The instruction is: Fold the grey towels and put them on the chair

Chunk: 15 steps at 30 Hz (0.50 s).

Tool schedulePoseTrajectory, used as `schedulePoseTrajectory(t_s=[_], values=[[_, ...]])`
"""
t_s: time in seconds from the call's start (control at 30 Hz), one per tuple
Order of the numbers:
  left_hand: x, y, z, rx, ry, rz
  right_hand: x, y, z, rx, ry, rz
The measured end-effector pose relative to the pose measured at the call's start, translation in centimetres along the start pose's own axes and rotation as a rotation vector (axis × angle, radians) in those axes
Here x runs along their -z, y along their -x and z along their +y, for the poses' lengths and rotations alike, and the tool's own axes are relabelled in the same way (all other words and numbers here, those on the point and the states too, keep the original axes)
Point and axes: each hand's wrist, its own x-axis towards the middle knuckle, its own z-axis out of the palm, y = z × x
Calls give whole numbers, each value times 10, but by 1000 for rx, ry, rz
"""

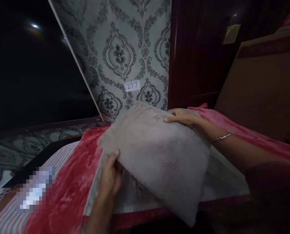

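Note:
A grey plush cloth (157, 149), flat and roughly rectangular, is held up at a tilt in front of me. Its lower left edge is pinched by my left hand (110, 177), with the thumb on top and the other fingers mostly hidden beneath. At the upper right edge, my right hand (182, 117) grips it, thumb also on top; a silver bracelet circles that wrist. Under the cloth lies a pale grey flat sheet (222, 175), partly covered, whose material I cannot tell. A red plush blanket (69, 182) spreads beneath it.
A striped fabric (62, 156) shows at left, with a blurred item (36, 191) on it. Behind stand a large black screen (37, 71), a patterned wall (145, 39) with a "277" label (132, 85), a dark red door (195, 55) and a brown cardboard box (264, 87).

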Motion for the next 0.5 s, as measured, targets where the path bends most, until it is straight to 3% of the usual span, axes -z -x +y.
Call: schedulePoseTrajectory(t_s=[0.1,0.2,0.27,0.33,0.5], values=[[-20,-59,16,11,-68,-119,-9,22,23,-246,-361,84],[-29,-97,-11,165,-235,-87,-42,36,73,-449,-481,116],[-24,-104,-40,333,-356,-49,-65,42,109,-516,-455,152],[-12,-101,-65,411,-405,-44,-81,44,138,-542,-436,206],[16,-87,-86,396,-381,-134,-83,43,164,-489,-451,244]])
